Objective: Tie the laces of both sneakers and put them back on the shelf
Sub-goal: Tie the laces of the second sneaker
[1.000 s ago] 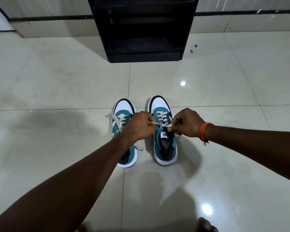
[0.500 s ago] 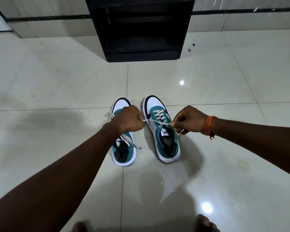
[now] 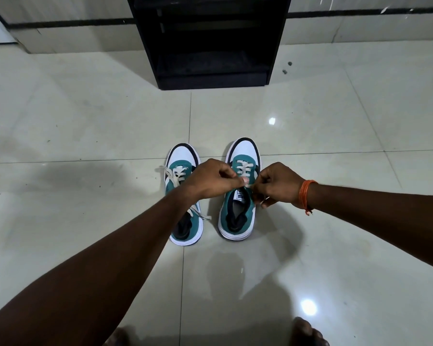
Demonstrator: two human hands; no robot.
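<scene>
Two teal-and-white sneakers stand side by side on the floor, toes pointing away from me. Over the tongue of the right sneaker (image 3: 238, 213), my left hand (image 3: 210, 181) and my right hand (image 3: 276, 184) each pinch an end of its white lace (image 3: 244, 168), fingers almost meeting. My left forearm crosses the left sneaker (image 3: 183, 156); its laces (image 3: 171, 174) lie loose, one end trailing off each side. The black shelf (image 3: 210, 46) stands against the wall beyond the shoes, open and dark inside.
Glossy pale floor tiles (image 3: 85, 121) surround the shoes. The wall base with a dark stripe (image 3: 360, 13) runs behind the shelf. My toes (image 3: 308, 333) show at the bottom edge. Two small dark specks (image 3: 286, 67) lie right of the shelf.
My hands, pulled apart half a second ago with the lace taut, have come back together over the right sneaker's tongue. The right sneaker has straightened.
</scene>
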